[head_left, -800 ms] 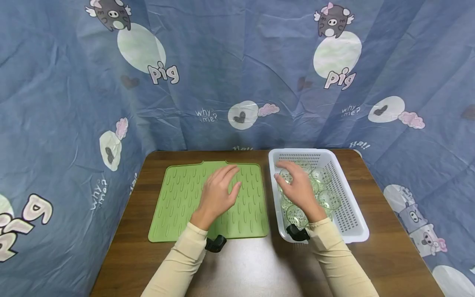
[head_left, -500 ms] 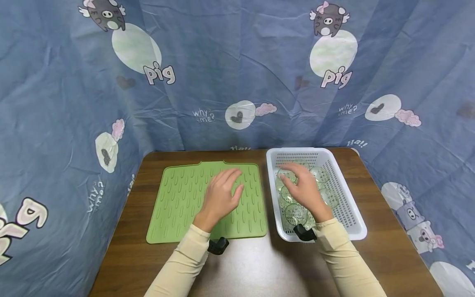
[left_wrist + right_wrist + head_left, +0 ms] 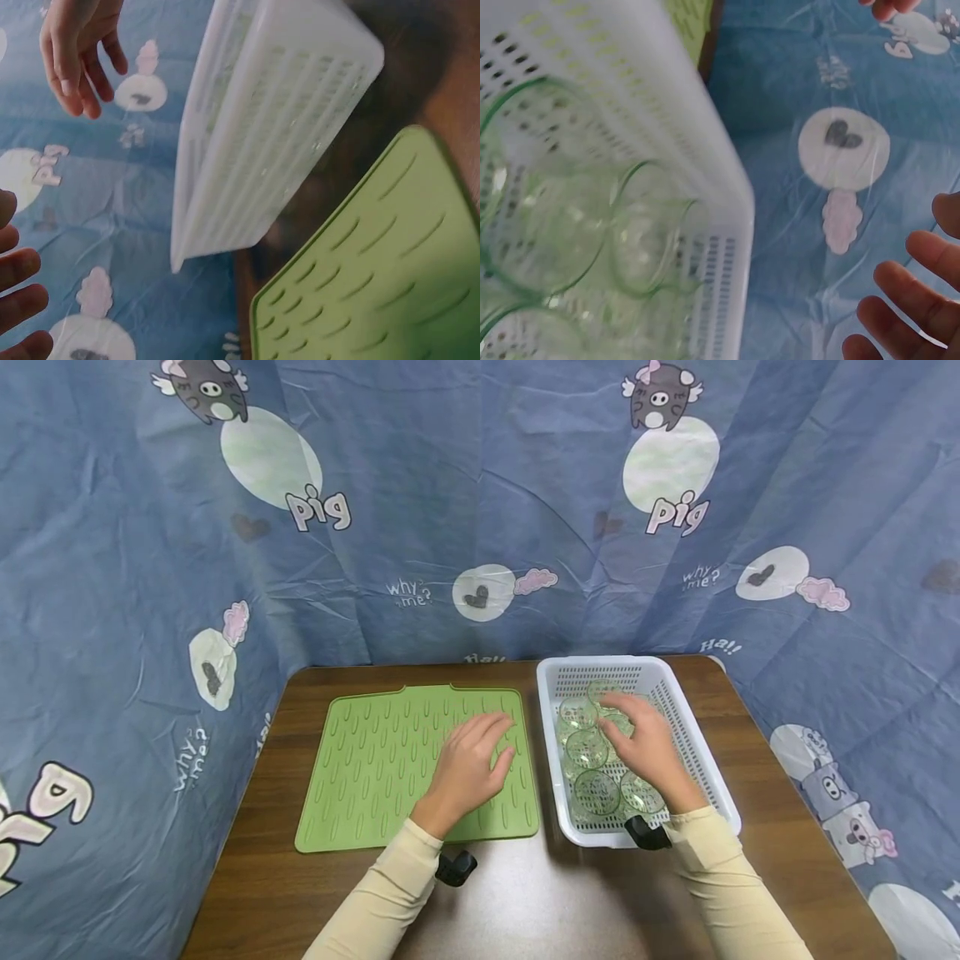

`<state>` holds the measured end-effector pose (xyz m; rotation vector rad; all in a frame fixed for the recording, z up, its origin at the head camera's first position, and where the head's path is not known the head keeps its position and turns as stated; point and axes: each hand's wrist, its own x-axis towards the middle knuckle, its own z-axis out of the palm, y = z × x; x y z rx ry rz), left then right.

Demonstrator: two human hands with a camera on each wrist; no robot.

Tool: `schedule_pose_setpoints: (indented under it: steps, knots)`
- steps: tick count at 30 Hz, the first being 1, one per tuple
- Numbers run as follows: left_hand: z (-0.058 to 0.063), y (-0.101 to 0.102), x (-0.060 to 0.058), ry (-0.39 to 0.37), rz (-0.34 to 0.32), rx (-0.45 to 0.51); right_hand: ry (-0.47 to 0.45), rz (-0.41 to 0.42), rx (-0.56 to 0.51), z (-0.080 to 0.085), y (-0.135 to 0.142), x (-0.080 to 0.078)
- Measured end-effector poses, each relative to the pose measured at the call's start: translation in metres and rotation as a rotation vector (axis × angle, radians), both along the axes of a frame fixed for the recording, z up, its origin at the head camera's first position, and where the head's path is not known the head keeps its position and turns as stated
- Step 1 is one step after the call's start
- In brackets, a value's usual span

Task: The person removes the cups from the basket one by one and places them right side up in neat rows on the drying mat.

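My left hand [image 3: 468, 766] hovers over the right part of a green ridged mat [image 3: 375, 760], fingers loosely bent with nothing in them. Above a white perforated basket [image 3: 551, 760] my right hand [image 3: 651, 745] hangs with relaxed, spread fingers, also holding nothing. Several clear, green-tinted glasses [image 3: 597, 792] stand inside the basket, rims up; the right hand hides some of them. In the right wrist view, glass rims [image 3: 649, 225] show close up, with the fingers [image 3: 911, 292] apart from the basket. The left wrist view shows the basket's side wall [image 3: 292, 135] and the mat's corner [image 3: 360, 285].
Mat and basket lie side by side on a brown wooden table [image 3: 247, 860], a narrow strip of wood between them. A blue printed cloth [image 3: 420, 510] hangs behind the table and along both its sides. Each wrist carries a small black camera [image 3: 456, 867].
Both hands have shifted to the right, the left across the mat and the right over the basket, uncovering more glasses on the basket's left side. The head view has shifted slightly.
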<state>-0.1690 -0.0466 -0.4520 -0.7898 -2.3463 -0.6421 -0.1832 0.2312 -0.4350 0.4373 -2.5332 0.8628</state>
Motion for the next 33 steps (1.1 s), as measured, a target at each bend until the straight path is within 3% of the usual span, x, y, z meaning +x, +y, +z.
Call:
schedule_pose_setpoints:
  steps: [9,19,24,33]
  knots:
    - [-0.016,0.030,0.013,-0.015,-0.060,-0.035,-0.011,-0.032,0.046,-0.011,0.026,0.013]
    - [-0.032,0.066,0.034,-0.068,-0.130,-0.091,-0.050,-0.089,0.074,-0.022,0.054,0.028]
    - [-0.035,0.074,0.038,-0.061,-0.154,-0.067,-0.090,-0.101,0.093,-0.023,0.062,0.033]
    - [-0.037,0.078,0.040,-0.077,-0.155,-0.096,-0.077,-0.122,0.113,-0.026,0.074,0.037]
